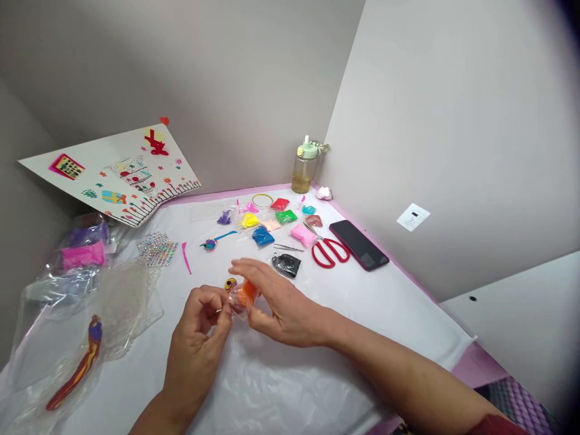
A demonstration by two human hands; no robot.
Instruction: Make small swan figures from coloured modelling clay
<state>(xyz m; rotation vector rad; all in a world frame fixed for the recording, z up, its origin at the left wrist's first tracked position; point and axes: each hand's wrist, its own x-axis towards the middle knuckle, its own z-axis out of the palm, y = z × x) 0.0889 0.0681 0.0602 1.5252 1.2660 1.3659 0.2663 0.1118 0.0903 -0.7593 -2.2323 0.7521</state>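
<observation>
A clear packet of orange modelling clay is between my two hands above the table. My left hand pinches the gathered plastic at the packet's left end with thumb and forefinger. My right hand has the orange part between its thumb and its long, nearly straight fingers. Just behind the packet lies a small yellow-and-dark swirled clay piece, partly covered by the hands. A black clay packet rests beyond my right hand's knuckles.
Several coloured clay packets, including a blue one, spread across the back. Red-handled scissors, tweezers and a phone lie right. A bottle stands in the corner. Leftward are plastic sheets and a swirled clay roll.
</observation>
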